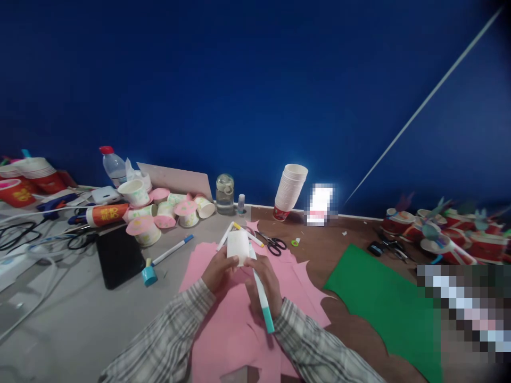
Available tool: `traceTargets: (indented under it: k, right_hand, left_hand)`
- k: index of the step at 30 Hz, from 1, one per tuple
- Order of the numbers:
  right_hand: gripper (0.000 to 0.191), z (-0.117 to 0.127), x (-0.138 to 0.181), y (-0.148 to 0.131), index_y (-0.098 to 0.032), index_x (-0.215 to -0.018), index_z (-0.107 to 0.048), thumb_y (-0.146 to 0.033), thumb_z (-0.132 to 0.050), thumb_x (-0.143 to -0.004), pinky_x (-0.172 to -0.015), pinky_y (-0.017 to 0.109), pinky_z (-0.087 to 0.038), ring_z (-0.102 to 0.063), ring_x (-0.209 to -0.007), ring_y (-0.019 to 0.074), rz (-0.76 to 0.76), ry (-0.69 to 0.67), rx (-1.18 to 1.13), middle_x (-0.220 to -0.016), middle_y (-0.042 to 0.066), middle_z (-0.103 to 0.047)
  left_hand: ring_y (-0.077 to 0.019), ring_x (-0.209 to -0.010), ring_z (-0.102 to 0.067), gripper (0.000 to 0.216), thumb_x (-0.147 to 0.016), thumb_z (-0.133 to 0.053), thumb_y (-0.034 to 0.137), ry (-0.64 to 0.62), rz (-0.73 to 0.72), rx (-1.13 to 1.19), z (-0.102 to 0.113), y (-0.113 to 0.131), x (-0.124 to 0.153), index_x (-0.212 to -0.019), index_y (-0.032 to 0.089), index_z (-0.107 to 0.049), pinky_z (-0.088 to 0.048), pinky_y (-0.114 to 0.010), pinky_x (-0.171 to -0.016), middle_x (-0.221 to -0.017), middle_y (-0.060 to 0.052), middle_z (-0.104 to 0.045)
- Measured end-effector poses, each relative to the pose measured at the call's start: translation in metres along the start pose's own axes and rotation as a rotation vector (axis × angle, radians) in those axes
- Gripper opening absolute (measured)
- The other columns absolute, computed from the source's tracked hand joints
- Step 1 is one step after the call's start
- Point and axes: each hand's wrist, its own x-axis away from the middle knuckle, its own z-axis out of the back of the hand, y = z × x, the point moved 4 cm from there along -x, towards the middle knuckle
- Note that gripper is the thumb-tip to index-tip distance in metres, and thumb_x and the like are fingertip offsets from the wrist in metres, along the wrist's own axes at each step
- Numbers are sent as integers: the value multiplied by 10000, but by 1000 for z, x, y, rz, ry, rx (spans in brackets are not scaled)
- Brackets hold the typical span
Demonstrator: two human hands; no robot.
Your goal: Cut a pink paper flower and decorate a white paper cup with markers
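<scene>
A small white paper cup (238, 246) is held up over pink paper sheets (223, 335). My left hand (219, 272) grips its left side, the thumb along the near edge. My right hand (265, 279) steadies the cup's right side with its fingertips and also holds a white marker (262, 298), whose teal end points down toward me. The marker's other end is hidden behind my fingers. Just beyond the cup lie more white markers (224, 236) and a pair of black-handled scissors (275, 246).
Decorated cups with pink paper brims (143, 229) cluster at the left, near a black tablet (120, 258), a glue bottle (149, 274) and cables. A tall stack of paper cups (290, 191) leans at the back. Green paper (383, 303) and red cups (489, 244) are on the right.
</scene>
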Motion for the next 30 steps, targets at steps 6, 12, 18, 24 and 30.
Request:
traceTargets:
  k: [6,12,18,24,30]
  right_hand:
    - [286,9,-7,-1,-239,-1075,-553,-277,-436,-816,-718,400,-518,-599,-867,260,-60,63,-90,-940,71,-603]
    - [232,10,-10,5,-229,-964,-571,-177,-492,-752,-672,357,-519,-603,-731,212,-254,85,-189,-800,23,-609]
    - [145,6,-9,20,-198,-899,-568,-247,-513,-774,-534,277,-501,-572,-552,154,-458,235,-352,-617,-18,-605]
    - [187,9,-20,22,-173,-736,-574,-321,-480,-800,-459,246,-462,-536,-474,139,-479,267,-320,-541,-21,-571]
    - [230,9,-24,21,-179,-643,-550,-284,-440,-815,-488,240,-440,-513,-496,133,-467,256,-283,-545,-26,-533]
  left_hand:
    - [-283,-840,-576,503,-500,-737,182,23,-30,-30,0,-4,-2,-977,139,-582,-410,-399,-781,-854,-104,-670]
    - [-305,-852,-576,471,-492,-743,197,12,-43,-88,3,-7,-5,-936,135,-600,-403,-428,-799,-855,-117,-676]
    - [-303,-854,-576,467,-502,-743,202,-19,-24,-98,6,-8,-7,-939,137,-593,-385,-440,-828,-835,-110,-674]
    - [-288,-837,-575,418,-528,-730,212,-30,-30,-130,10,-9,-9,-915,145,-588,-392,-428,-808,-818,-93,-667]
    - [-280,-806,-570,398,-570,-706,259,-33,-48,-255,16,-10,-9,-936,148,-594,-407,-395,-767,-803,-95,-661]
